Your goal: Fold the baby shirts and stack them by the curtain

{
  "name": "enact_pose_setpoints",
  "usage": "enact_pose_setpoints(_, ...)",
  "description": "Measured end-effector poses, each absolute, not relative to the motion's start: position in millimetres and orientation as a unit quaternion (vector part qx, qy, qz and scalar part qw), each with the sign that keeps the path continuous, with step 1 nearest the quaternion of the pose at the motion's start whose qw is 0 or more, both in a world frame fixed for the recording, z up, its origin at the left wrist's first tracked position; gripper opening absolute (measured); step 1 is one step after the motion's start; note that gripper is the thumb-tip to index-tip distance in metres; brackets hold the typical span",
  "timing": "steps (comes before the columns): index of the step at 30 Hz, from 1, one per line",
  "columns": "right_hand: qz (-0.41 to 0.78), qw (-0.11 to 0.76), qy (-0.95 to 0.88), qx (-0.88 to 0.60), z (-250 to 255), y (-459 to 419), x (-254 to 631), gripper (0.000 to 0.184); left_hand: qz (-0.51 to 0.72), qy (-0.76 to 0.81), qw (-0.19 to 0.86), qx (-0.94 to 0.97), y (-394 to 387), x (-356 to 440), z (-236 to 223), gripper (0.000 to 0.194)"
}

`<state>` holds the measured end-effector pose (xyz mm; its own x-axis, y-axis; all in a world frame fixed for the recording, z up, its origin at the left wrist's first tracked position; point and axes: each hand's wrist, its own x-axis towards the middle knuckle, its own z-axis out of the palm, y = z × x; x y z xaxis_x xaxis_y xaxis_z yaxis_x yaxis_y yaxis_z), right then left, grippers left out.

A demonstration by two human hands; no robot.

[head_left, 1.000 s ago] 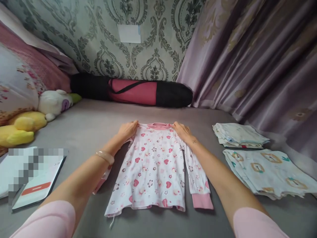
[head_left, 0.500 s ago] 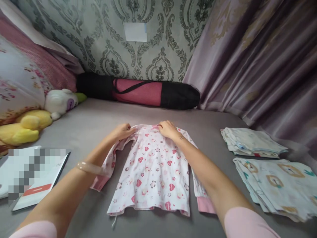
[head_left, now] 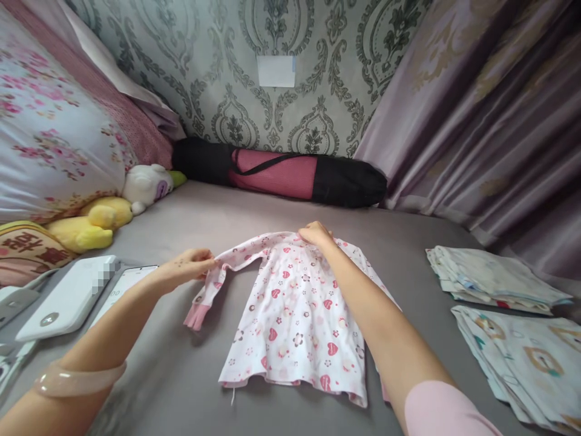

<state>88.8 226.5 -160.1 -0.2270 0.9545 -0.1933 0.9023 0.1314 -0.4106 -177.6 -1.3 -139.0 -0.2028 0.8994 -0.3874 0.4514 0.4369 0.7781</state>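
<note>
A child's long-sleeved shirt (head_left: 299, 315), white with pink hearts and flowers and pink cuffs, lies spread on the grey bed sheet (head_left: 177, 375). My left hand (head_left: 193, 266) pinches its left sleeve partway down and holds it out to the side; the cuff hangs below. At the collar, my right hand (head_left: 316, 234) is closed on the top edge of the shirt. My right forearm crosses over the shirt's right side and hides part of that sleeve.
Two folded cloth stacks, a plain pale one (head_left: 494, 278) and a lion-print one (head_left: 521, 363), lie at right. A white power bank (head_left: 68, 297) and a phone (head_left: 129, 281) lie left, near plush toys (head_left: 86, 224). A black-and-pink rolled bag (head_left: 276, 172) lies along the wall.
My left hand has moved from the shirt's shoulder outward along the left sleeve, drawing it out to the left. My right hand stays at the collar. The view has turned left.
</note>
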Motion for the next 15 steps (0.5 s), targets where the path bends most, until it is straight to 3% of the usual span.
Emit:
enact_pose_setpoints(5,0.270,0.155,-0.720,-0.621,-172.1,232.1,91.3,0.015,0.314,0.725,0.415,0.452,17.8,-198.7,-126.8,0.043)
enact_pose_setpoints(9,0.263,0.183,-0.721,-0.615,-180.9,231.7,89.3,0.017,0.330,0.721,0.379,0.476,35.2,-219.6,-120.4,0.047)
enact_pose_setpoints(15,0.240,0.221,-0.706,-0.628,-190.0,220.2,80.3,0.018,0.226,0.741,0.360,0.521,64.8,-253.4,-120.1,0.063)
